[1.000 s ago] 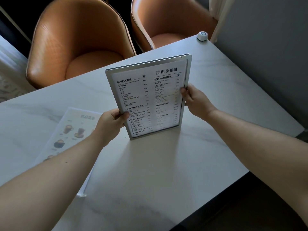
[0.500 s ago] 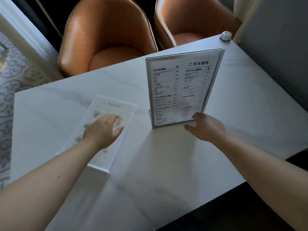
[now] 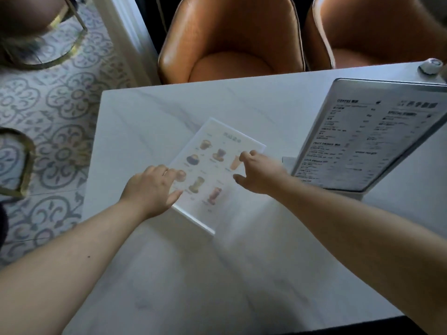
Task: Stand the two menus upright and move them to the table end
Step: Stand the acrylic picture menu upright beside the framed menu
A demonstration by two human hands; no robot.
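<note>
A clear acrylic menu with drink pictures [image 3: 212, 165] lies flat on the white marble table [image 3: 193, 274]. My left hand [image 3: 152, 187] rests on its left edge with fingers spread. Over the flat menu's right side hovers my right hand [image 3: 260, 174], fingers apart and holding nothing. The silver-framed coffee menu [image 3: 370, 139] stands upright on its base at the right, free of both hands.
Two orange leather chairs [image 3: 229, 39] stand along the far side of the table. A small round white button [image 3: 431, 66] sits at the far right corner. Patterned floor tiles [image 3: 60, 112] and gold chair legs lie beyond the table's left end.
My right hand let go of the upright coffee menu and moved left to the flat picture menu. My left hand stays on that flat menu. The view has swung left.
</note>
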